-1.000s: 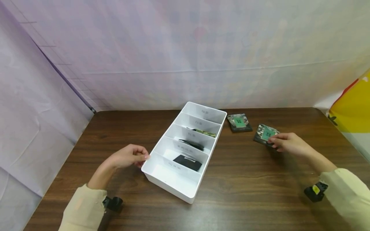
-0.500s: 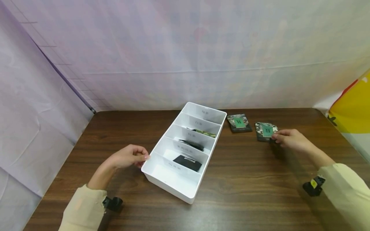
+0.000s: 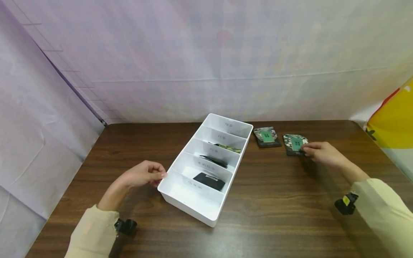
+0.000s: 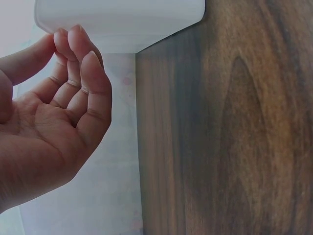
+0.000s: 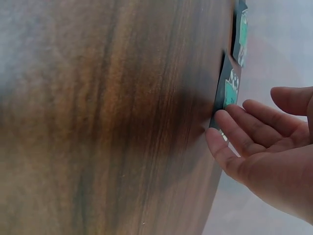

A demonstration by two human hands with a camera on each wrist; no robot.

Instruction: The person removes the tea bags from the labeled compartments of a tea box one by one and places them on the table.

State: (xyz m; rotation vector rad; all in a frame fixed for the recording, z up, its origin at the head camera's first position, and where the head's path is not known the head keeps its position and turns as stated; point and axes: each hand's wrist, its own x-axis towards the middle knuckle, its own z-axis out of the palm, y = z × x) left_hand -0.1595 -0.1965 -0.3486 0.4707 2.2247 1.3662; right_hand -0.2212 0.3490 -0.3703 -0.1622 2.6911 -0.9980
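Observation:
My left hand [image 3: 145,174] pinches the near-left rim of a long white divided box [image 3: 188,209]. In the left wrist view, its thumb and curled fingers [image 4: 93,73] meet at the box's edge. To the right, a dark sachet [image 3: 292,152] with a green label lies on the table. My right hand [image 3: 322,154] touches this sachet's right edge with its fingertips. The right wrist view shows those fingers fairly straight and the thumb [image 5: 288,100] held apart from them. A second sachet [image 3: 270,144] of the same look lies between the box and the first one.
Labelled dividers split the box into several compartments. Inside lie a flat black packet [image 3: 209,181], a dark packet [image 3: 214,161] and a green-patterned packet [image 3: 229,147]. A pale curtain [image 3: 219,71] hangs behind the wooden table [image 3: 274,215].
The sachet under my right hand has turned straighter and shifted slightly away from me, with the hand following. The left hand and the box have stayed in place.

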